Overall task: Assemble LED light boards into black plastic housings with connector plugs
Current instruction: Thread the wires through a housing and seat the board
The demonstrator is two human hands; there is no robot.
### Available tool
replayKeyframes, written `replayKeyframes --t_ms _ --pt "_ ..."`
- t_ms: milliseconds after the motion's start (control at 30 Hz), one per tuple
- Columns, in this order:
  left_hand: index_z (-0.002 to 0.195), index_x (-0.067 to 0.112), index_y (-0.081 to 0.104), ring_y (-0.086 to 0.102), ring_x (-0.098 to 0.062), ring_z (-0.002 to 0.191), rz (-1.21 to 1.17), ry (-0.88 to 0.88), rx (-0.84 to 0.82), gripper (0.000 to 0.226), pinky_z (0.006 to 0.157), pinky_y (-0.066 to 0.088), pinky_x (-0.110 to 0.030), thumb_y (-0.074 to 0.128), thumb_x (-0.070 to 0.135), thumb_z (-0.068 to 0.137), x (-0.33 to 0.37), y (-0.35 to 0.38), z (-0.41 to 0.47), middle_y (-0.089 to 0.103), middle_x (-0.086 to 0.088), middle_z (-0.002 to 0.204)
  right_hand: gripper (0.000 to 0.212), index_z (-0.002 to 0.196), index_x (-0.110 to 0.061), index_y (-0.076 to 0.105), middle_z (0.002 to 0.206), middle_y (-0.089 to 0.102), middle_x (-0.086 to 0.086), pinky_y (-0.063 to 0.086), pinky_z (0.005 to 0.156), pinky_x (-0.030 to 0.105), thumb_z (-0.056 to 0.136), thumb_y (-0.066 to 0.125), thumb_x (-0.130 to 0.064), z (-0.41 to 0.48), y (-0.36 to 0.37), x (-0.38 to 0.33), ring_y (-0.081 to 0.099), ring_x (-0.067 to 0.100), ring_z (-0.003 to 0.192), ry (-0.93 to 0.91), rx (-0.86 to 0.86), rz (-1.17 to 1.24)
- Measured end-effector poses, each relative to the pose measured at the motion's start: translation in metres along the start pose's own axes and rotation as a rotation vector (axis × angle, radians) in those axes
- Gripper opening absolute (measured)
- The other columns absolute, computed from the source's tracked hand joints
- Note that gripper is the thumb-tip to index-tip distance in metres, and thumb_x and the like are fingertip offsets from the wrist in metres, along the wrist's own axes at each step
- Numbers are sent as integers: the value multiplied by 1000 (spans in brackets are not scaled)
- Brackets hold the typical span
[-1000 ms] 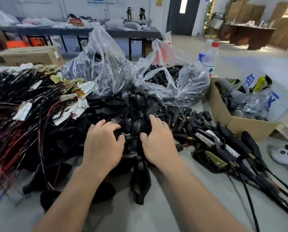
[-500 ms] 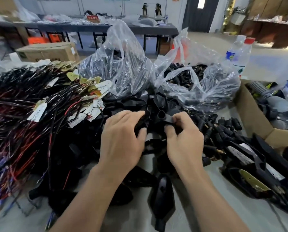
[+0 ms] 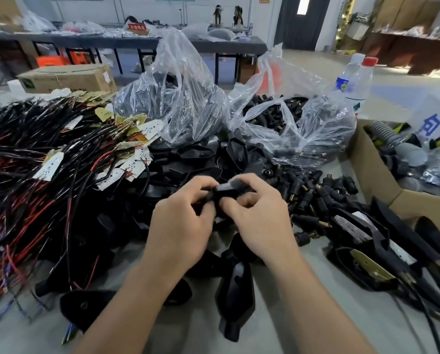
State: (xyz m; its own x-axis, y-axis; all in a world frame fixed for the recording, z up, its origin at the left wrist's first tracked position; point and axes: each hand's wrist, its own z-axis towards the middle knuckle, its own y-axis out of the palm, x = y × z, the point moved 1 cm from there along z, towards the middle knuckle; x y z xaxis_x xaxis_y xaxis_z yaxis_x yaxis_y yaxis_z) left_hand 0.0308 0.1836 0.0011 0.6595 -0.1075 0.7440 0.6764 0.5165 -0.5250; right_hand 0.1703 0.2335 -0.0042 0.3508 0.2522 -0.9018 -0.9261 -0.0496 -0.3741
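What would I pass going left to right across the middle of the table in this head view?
Wire pile → left hand → black part gripped by both hands → right hand → loose plugs → cardboard box.

Bright, even light; glare on the crinkled clear plastic bags; my left hand and right hand blur; edges bow.

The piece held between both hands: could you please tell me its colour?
The piece is black, clearest in the head view.
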Motion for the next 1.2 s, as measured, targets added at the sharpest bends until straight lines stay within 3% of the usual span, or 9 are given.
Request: replayKeyframes --t_ms 67,200,333,567,700,833,1000,1133,1200 --pt "105 49 72 69 9 88 -140 -17 -16 36 81 49 -5 72 24 79 0 -2 2 74 29 90 3 83 -27 68 54 61 -4 42 53 30 83 70 -27 4 -2 2 51 13 48 78 2 91" --pt "127 40 70 70 -11 115 -642 1 -255 63 96 57 -29 81 13 71 2 -1 4 74 8 122 24 68 -11 59 50 55 10 31 40 24 91 62 -19 4 1 -5 39 22 34 244 7 492" --pt "135 32 65 72 -30 86 -660 64 -334 62 91 60 -52 72 1 82 -3 -5 10 72 -2 113 33 63 -10 61 47 48 10 26 35 19 95 62 -21 -2 10 -14 29 17 31 301 -205 527" --pt "111 28 67 69 -16 82 -858 -227 -71 32 70 51 -28 66 50 88 -20 -42 33 78 -1 107 53 75 -13 77 62 68 12 36 38 21 97 50 -52 -10 35 -21 58 20 42 230 -455 466" --pt "99 29 74 65 -13 71 -956 -256 216 31 62 49 -28 46 43 101 -37 -76 46 75 -1 94 28 76 -13 73 68 75 7 47 49 27 88 59 -35 3 70 -42 70 20 54 106 -384 154" --pt "109 19 71 63 -16 68 -991 -399 360 34 67 52 -30 44 39 107 -54 -89 48 72 -1 81 45 72 -5 68 60 70 11 55 58 33 87 61 -47 35 107 -69 69 26 63 42 -199 -131" --pt "108 20 73 69 -20 73 -1003 -460 335 33 69 58 -34 48 40 103 -61 -89 49 75 -6 89 34 102 -8 71 103 72 14 42 74 26 86 72 -38 63 146 -71 67 32 100 65 -275 -445" --pt "106 21 73 69 -25 85 -994 -516 312 36 81 58 -43 54 44 86 -66 -87 50 76 -7 93 18 83 -15 77 86 77 10 60 81 34 72 69 -26 64 139 -68 74 33 88 170 -210 -225" --pt "104 21 73 70 -23 82 -956 -534 319 35 76 60 -39 55 44 84 -67 -86 50 76 -6 91 12 68 -15 72 73 75 7 58 70 35 65 69 -26 64 125 -73 70 29 68 188 -106 -41"
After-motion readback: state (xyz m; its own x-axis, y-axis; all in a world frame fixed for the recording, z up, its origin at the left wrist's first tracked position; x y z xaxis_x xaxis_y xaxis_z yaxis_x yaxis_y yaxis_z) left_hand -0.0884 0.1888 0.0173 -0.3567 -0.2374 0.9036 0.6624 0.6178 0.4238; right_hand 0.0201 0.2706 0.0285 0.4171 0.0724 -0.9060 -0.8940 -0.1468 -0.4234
